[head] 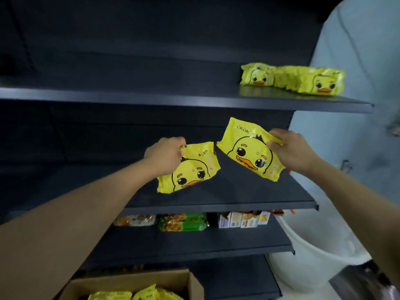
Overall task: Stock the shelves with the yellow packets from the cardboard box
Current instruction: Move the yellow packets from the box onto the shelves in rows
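Observation:
My left hand [165,154] pinches the top edge of a yellow duck-face packet [190,169], which hangs above the middle dark shelf [216,198]. My right hand [292,150] grips the upper right corner of a second yellow packet [249,152], tilted, also over that shelf. Both packets are off the shelf surface. On the upper shelf [194,100], at its right end, stands a row of several yellow packets [292,80]. The open cardboard box [190,280] sits at the bottom, with more yellow packets [134,295] inside.
A lower shelf [194,243] holds other snack packs: orange ones at left, green bags [184,223] in the middle, small white boxes [244,219] at right. A pale blue wall [357,61] lies to the right, with a white bucket-like tub [313,256] below it.

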`<state>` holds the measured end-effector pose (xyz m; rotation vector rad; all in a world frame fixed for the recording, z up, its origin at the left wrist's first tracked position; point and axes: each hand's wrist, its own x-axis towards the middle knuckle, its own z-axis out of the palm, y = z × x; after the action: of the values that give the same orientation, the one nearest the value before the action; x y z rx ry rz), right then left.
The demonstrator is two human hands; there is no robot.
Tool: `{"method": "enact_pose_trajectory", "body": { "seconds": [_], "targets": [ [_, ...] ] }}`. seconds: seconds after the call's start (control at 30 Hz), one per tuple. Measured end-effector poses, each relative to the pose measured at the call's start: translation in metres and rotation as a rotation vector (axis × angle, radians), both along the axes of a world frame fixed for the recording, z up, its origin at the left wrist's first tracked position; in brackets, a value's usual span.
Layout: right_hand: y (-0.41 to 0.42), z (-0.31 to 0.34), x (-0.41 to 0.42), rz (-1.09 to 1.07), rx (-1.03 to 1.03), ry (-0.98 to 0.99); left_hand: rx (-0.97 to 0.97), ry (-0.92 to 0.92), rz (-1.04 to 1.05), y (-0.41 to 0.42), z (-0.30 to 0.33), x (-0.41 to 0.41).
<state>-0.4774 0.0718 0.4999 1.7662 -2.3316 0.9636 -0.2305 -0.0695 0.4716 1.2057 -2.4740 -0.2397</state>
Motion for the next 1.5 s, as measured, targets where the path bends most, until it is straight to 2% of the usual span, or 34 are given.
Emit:
{"method": "enact_pose_trajectory", "body": {
  "seconds": [0.2, 0.33, 0.7, 0.87, 1.03, 1.17, 1.27, 1.5],
  "targets": [
    [0.019, 0.046, -0.031, -0.089, -0.087, -0.012, -0.096, 0.040, -0.101, 0.004, 0.061, -0.040],
    [0.022, 0.066, -0.062, -0.131, -0.126, 0.038, -0.091, 0.101, -0.155, 0.001, 0.093, -0.076],
    [0.000, 0.140, -0.199, -0.211, -0.187, 0.131, -0.141, 0.216, -0.205, -0.017, 0.170, -0.192],
    [-0.029, 0.166, -0.273, -0.196, -0.120, 0.164, -0.172, 0.213, -0.182, -0.032, 0.190, -0.249],
    [-0.058, 0.173, -0.330, -0.063, 0.073, 0.213, -0.173, 0.211, -0.172, -0.045, 0.197, -0.294],
    [-0.086, 0.164, -0.354, -0.016, 0.150, 0.305, -0.176, 0.200, -0.158, -0.053, 0.198, -0.320],
    [-0.105, 0.154, -0.368, -0.071, 0.097, 0.361, -0.181, 0.183, -0.162, -0.056, 0.196, -0.334],
    [-0.111, 0.140, -0.384, -0.158, 0.014, 0.267, -0.166, 0.189, -0.235, -0.050, 0.199, -0.367]
  ]
}}
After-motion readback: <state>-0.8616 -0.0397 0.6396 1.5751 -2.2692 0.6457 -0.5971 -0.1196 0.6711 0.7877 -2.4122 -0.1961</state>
